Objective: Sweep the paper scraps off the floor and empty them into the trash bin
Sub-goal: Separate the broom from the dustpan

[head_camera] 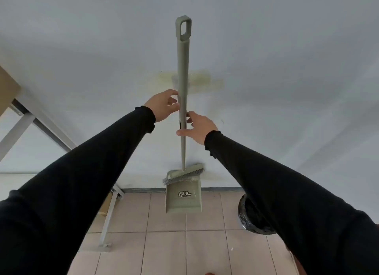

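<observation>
Hands met on the upright broom handle [183,86]: left hand [164,106] pinched it higher, right hand [198,129] pinched lower, above the dustpan [183,196] beside the trash bin [251,219].

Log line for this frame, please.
stage: fetching tools | left hand: fingers at broom handle | right hand: fingers at handle, lower | dustpan: upright against wall | trash bin: right
</observation>
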{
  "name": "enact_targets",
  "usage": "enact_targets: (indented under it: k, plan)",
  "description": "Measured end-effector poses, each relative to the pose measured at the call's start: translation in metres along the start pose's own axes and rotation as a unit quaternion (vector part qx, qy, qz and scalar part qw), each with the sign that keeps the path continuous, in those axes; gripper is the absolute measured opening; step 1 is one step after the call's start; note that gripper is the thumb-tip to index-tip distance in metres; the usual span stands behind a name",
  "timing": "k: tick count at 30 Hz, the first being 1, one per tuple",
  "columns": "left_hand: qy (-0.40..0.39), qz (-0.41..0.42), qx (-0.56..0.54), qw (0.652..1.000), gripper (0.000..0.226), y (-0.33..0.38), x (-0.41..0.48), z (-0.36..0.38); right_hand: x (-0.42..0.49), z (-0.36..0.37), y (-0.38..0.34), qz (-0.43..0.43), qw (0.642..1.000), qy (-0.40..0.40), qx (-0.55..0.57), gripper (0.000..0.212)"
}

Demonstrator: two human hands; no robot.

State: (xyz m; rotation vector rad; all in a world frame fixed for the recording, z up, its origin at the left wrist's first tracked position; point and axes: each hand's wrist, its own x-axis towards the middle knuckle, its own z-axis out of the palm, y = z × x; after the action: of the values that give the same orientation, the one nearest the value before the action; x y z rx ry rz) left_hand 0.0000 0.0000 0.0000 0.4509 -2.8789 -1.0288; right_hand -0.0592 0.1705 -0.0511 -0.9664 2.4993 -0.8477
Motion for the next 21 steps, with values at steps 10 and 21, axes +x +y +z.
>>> enact_targets:
  k: [10, 21]
  plan:
    - [-0.038, -0.095, -0.255, 0.961, 0.056, 0.004, 0.001, 0.008, -0.002, 0.008, 0.004, 0.004, 0.993, 0.036, 0.111, 0.036]
    - [-0.008, -0.051, -0.311, 0.949, 0.058, 0.024, -0.033, 0.012, -0.034, -0.003, 0.008, -0.049, 0.981, 0.039, 0.183, 0.032]
